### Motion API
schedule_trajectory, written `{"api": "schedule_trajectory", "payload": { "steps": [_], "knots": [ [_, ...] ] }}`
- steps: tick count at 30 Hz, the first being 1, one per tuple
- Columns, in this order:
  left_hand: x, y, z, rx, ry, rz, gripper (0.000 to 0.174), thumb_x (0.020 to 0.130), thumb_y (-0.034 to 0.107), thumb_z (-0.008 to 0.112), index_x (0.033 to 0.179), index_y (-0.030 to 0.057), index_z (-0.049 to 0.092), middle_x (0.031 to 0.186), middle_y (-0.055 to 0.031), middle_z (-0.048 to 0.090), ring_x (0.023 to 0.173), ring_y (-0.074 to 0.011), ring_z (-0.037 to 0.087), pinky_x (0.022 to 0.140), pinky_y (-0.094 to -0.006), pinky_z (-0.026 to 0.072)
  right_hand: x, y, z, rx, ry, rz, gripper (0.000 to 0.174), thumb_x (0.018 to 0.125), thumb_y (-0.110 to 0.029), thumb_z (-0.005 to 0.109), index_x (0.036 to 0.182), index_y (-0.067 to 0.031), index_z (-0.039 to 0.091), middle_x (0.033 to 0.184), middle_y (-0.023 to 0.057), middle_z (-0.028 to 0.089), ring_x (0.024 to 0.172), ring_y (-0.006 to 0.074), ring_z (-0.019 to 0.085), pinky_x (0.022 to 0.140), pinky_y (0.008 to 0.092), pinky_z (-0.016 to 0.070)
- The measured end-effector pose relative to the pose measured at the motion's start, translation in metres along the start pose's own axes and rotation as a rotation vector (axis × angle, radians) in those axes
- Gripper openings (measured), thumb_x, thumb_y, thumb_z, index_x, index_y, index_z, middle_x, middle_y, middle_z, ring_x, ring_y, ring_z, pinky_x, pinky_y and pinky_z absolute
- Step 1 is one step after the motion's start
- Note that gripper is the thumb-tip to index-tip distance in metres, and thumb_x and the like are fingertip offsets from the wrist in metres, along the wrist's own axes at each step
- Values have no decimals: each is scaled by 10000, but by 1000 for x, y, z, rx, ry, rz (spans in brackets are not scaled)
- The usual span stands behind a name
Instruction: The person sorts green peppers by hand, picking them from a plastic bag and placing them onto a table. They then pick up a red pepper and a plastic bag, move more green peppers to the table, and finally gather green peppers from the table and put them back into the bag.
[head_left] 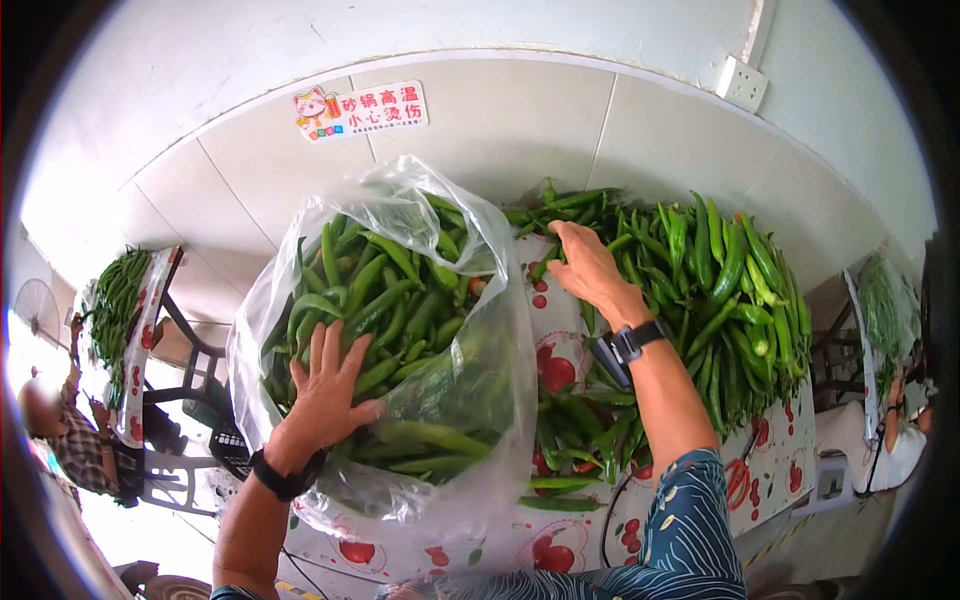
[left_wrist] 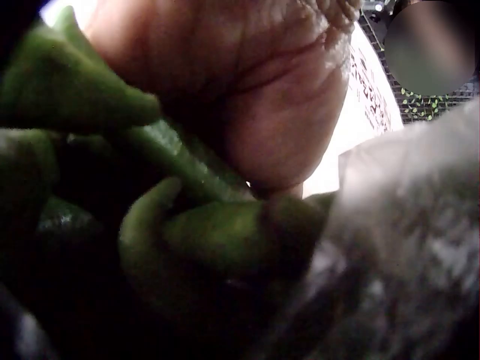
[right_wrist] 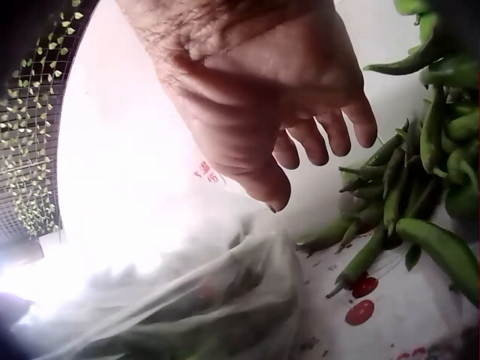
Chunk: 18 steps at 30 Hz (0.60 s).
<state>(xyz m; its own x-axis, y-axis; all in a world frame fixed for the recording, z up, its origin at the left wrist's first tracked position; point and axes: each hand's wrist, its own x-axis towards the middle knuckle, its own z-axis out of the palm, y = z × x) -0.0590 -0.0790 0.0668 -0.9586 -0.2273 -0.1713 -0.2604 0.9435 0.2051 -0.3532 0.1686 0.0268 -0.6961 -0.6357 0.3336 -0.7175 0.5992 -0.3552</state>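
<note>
A large clear plastic bag (head_left: pixel 512 330) full of long green peppers (head_left: pixel 385 290) stands on the table, its mouth wide. My left hand (head_left: pixel 325 390) rests on the peppers inside it, fingers spread. In the left wrist view, the base of that hand (left_wrist: pixel 277 112) lies right over several peppers (left_wrist: pixel 217 232), with the plastic alongside. Between the bag and a tall heap of loose green peppers (head_left: pixel 745 290), my right hand (head_left: pixel 593 268) hovers with nothing in its grasp. The right wrist view shows its palm (right_wrist: pixel 262 90) and loosely extended fingers, beside the heap's thinner edge.
Loose peppers (head_left: pixel 575 430) lie on the fruit-patterned tablecloth (head_left: pixel 560 545), in front of the heap. A tiled wall (head_left: pixel 500 120) with a sticker (head_left: pixel 360 110) and a socket (head_left: pixel 741 84) rises behind. A dark cable (head_left: pixel 608 515) and a red cord (head_left: pixel 738 482) lie on the cloth.
</note>
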Motion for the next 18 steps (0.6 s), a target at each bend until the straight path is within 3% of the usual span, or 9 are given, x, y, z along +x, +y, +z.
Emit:
{"api": "schedule_trajectory", "payload": {
  "steps": [1, 2, 5, 6, 10, 13, 18],
  "knots": [
    [0, 1, -1, 3, -8, -5, 920, 699, 320, 753, 1451, 106, 268, 1513, -222, 71, 1409, -441, 26, 1004, -732, 139, 10, 3, 6, -53, 42, -1, 506, 725, -98, 662, 1192, -1, 492, 1153, 182, 570, 1096, 355, 526, 903, 433, 451],
    [0, 1, -2, 6, -17, -10, 921, 700, 321, 753, 1451, 106, 266, 1513, -222, 70, 1408, -442, 28, 1009, -727, 139, 22, 7, 11, -52, -48, 61, 538, 755, -80, 629, 1258, -8, 454, 1268, 191, 516, 1202, 363, 466, 996, 429, 404],
    [1, 1, -3, 1, -39, -15, 925, 698, 328, 755, 1452, 104, 266, 1510, -230, 66, 1406, -448, 31, 1025, -711, 132, 51, 13, 39, -101, -67, -3, 517, 764, -63, 605, 1254, -2, 452, 1269, 185, 515, 1202, 364, 461, 994, 434, 404],
    [1, 1, -4, -2, -43, -15, 925, 698, 330, 755, 1451, 104, 268, 1509, -231, 66, 1406, -449, 31, 1025, -711, 129, 57, 20, 55, -139, -11, -89, 470, 789, -39, 556, 1246, 7, 453, 1258, 189, 516, 1146, 365, 512, 952, 434, 439],
    [2, 0, -5, -25, -47, -10, 928, 692, 353, 758, 1446, 101, 280, 1506, -236, 67, 1404, -452, 27, 1031, -705, 102, 82, 29, 91, -130, -38, -90, 426, 833, -14, 486, 1257, 5, 446, 1228, 206, 524, 996, 373, 605, 846, 431, 498],
    [3, -1, -5, -32, -58, -12, 930, 696, 384, 753, 1446, 103, 281, 1503, -236, 68, 1399, -460, 22, 1025, -714, 92, 97, 42, 111, -177, -92, -18, 442, 843, -76, 508, 1271, 2, 436, 1225, 211, 528, 1006, 366, 603, 845, 431, 499],
    [4, -7, -1, -14, -52, 6, 932, 698, 421, 744, 1449, 118, 283, 1502, -238, 67, 1396, -469, 18, 1005, -733, 108, 111, 47, 127, -219, -128, 97, 385, 849, -198, 532, 1185, -16, 483, 1116, 221, 552, 875, 396, 639, 740, 476, 523]
  ]
}}
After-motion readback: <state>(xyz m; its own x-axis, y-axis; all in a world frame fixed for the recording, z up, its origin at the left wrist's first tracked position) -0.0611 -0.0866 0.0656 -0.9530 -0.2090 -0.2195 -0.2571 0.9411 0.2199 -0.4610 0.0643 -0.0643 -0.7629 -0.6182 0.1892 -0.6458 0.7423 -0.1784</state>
